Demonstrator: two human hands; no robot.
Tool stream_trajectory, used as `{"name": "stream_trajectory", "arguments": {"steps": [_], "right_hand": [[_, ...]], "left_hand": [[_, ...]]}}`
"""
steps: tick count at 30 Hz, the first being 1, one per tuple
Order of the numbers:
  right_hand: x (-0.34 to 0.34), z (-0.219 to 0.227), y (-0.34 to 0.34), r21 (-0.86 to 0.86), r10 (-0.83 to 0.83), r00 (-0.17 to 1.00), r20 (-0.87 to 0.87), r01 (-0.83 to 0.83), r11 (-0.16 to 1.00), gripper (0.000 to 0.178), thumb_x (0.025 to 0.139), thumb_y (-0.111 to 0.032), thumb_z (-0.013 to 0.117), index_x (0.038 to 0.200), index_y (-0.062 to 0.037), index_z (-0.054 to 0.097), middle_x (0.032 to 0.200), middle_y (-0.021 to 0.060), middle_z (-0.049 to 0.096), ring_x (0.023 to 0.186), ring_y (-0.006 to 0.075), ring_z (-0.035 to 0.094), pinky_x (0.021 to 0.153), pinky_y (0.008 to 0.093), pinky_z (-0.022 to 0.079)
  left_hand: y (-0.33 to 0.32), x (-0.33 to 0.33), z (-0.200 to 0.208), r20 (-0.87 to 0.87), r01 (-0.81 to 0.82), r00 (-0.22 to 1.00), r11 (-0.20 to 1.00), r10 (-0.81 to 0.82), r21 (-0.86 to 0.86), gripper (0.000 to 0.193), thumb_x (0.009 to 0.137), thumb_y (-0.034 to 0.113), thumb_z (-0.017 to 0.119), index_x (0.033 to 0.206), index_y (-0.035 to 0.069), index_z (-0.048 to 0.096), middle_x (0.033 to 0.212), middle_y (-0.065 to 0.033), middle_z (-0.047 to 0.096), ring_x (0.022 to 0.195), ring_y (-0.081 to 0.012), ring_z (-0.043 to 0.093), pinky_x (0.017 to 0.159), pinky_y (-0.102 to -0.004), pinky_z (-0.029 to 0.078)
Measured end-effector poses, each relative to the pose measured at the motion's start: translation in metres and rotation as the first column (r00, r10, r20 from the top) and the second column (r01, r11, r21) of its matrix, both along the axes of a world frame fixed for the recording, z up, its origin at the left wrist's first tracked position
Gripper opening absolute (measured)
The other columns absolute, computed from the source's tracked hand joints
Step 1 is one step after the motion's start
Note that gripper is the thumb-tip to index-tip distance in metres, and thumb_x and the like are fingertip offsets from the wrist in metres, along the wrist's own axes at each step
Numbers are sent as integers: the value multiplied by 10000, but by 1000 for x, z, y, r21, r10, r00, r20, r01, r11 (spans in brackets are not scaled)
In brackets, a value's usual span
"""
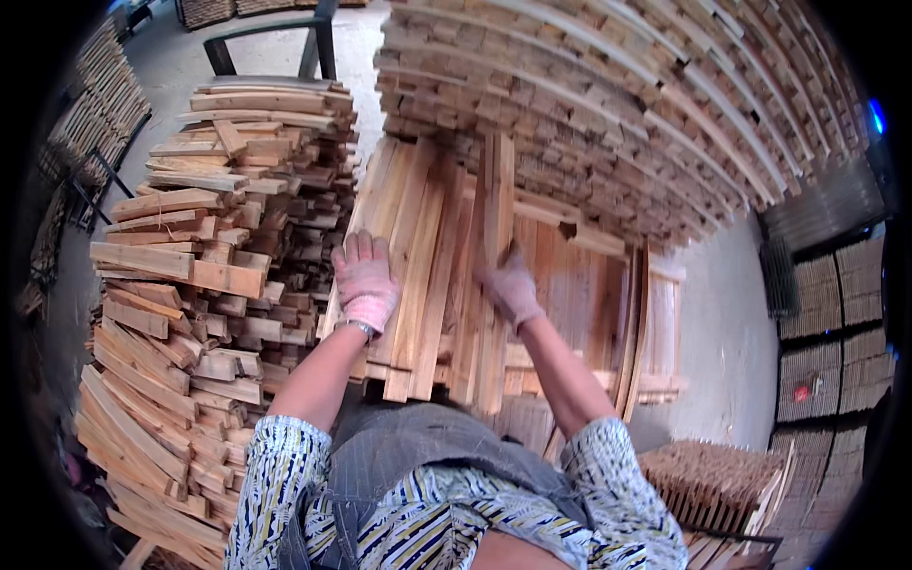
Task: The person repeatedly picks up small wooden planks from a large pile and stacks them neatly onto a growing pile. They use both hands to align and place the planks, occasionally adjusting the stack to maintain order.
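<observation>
Lying spread, left hand (366, 285) touches edge planks (410, 252); right hand (513, 290) grips a board (501, 195) (floor (724, 347) lies rightward).

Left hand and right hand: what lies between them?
In the head view, wooden boards lie side by side between the left hand and the right hand.

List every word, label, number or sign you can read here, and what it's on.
No readable text on the boards in front or the tall wood stack beyond.
Red patch on the far-right stacks: too small to tell whether it bears writing.
</observation>
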State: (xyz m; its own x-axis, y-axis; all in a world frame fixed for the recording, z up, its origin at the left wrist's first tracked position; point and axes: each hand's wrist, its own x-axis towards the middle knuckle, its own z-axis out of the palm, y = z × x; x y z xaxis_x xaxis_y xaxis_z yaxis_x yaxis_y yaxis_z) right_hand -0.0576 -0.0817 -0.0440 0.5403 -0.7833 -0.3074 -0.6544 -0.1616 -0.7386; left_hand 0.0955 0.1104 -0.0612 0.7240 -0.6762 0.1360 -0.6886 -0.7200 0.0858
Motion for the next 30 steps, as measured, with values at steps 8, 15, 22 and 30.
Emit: {"name": "stream_trajectory", "arguments": {"steps": [8,15,22,30], "right_hand": [[24,8,5,70,58,956,-288,-39,997,893,892,-333,607,1571,13,142,1445,304,498,1328,410,522,1094,412,430],[18,-27,1,195,69,996,-56,-57,979,952,859,-372,665,1546,62,168,1456,313,473,1341,381,509,1104,385,414],[25,-29,11,255,-65,993,97,38,966,973,741,-333,789,1465,99,303,1362,300,548,1232,367,583,1020,359,473],[58,18,42,-158,171,940,-297,-224,962,897,826,-302,688,1514,60,240,1426,303,471,1265,363,555,1029,396,493]], "left_hand": [[-4,1,0,-19,-39,999,999,39,32,592,825,323,642,1358,110,498,1472,-126,434,1411,-306,343,1142,-506,243],[-3,-1,-3,5,-33,999,998,32,50,548,867,360,607,1333,89,511,1479,-150,446,1403,-313,368,1128,-516,252],[-4,1,-1,9,-34,999,997,33,67,558,873,378,610,1339,88,507,1527,-151,410,1422,-306,352,1136,-523,243],[-4,-1,-3,9,-39,999,999,39,22,603,824,318,642,1368,102,502,1511,-142,426,1430,-320,347,1144,-501,255]]}}
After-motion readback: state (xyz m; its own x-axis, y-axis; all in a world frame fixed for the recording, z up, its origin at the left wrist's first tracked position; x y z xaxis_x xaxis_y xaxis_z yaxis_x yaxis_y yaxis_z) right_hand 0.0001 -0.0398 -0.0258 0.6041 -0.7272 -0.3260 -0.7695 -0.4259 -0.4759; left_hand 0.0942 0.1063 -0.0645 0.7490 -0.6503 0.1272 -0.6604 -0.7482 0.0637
